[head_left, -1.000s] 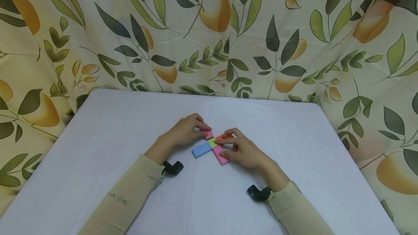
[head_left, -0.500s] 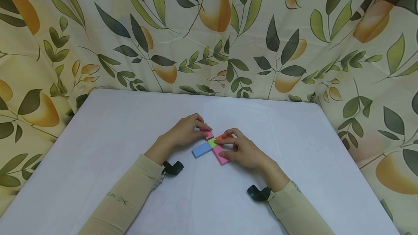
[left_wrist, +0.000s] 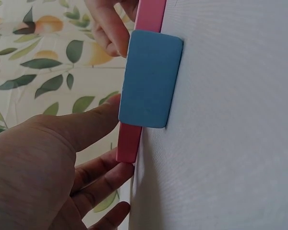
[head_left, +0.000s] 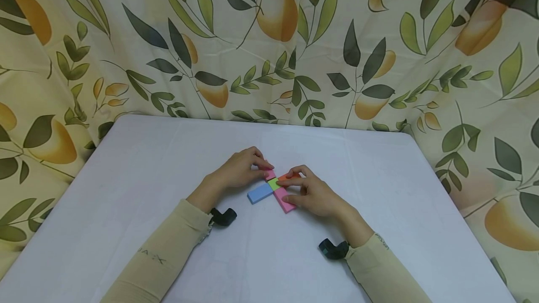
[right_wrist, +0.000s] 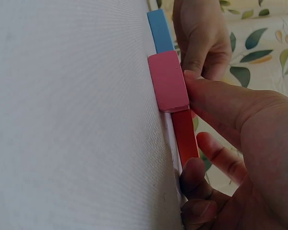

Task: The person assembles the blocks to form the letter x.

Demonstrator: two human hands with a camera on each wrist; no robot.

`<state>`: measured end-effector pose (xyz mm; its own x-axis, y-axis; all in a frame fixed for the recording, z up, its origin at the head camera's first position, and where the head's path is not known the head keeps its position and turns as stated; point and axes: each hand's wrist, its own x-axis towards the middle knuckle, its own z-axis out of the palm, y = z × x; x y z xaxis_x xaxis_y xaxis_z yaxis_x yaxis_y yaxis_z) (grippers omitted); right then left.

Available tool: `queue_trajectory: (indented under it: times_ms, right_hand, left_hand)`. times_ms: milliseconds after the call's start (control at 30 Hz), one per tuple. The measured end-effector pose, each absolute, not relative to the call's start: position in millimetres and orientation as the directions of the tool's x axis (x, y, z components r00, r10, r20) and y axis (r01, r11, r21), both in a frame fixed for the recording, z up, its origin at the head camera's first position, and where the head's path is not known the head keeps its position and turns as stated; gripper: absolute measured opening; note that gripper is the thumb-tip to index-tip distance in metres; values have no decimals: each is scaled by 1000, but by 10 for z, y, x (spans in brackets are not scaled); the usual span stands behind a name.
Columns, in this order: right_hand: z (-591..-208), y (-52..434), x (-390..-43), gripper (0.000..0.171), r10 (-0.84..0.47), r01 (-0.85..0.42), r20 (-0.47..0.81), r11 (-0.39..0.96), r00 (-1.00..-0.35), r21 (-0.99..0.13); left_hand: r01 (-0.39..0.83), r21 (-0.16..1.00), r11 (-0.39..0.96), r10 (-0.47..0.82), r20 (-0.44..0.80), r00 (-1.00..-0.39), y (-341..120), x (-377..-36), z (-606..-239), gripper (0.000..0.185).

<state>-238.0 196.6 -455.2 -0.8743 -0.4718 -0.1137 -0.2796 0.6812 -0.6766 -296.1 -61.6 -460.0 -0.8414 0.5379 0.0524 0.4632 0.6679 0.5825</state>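
Coloured blocks lie flat in a cross on the white table. A green block (head_left: pixel 273 183) forms the centre, with a blue block (head_left: pixel 260 193) to its left and a pink block (head_left: pixel 281 198) towards me. My left hand (head_left: pixel 240 170) pinches a second pink block (head_left: pixel 270 175) on the far side, partly hidden by the fingers. On the right, my right hand (head_left: pixel 317 193) has its fingers around an orange block (head_left: pixel 284 177); its index fingertip reaches over the green block and its thumb touches the near pink block. The right wrist view shows fingertips at the orange block's (right_wrist: pixel 185 134) outer end.
A white cloth covers the table (head_left: pixel 168 153). Behind and beside it hangs a curtain (head_left: pixel 236 60) printed with leaves and fruit. Dark wrist cameras stick out below the left sleeve (head_left: pixel 164 247) and the right sleeve (head_left: pixel 383 270).
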Motion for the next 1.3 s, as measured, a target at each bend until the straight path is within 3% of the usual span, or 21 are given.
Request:
queue_trajectory:
  times_ms: [1300]
  right_hand:
    - [-4531, 1961, -2378, 37, -488, -307, -100, 681, -867, -665]
  left_hand:
    - [443, 575, 688, 531, 17, -847, -609, -2952, -4585, 23]
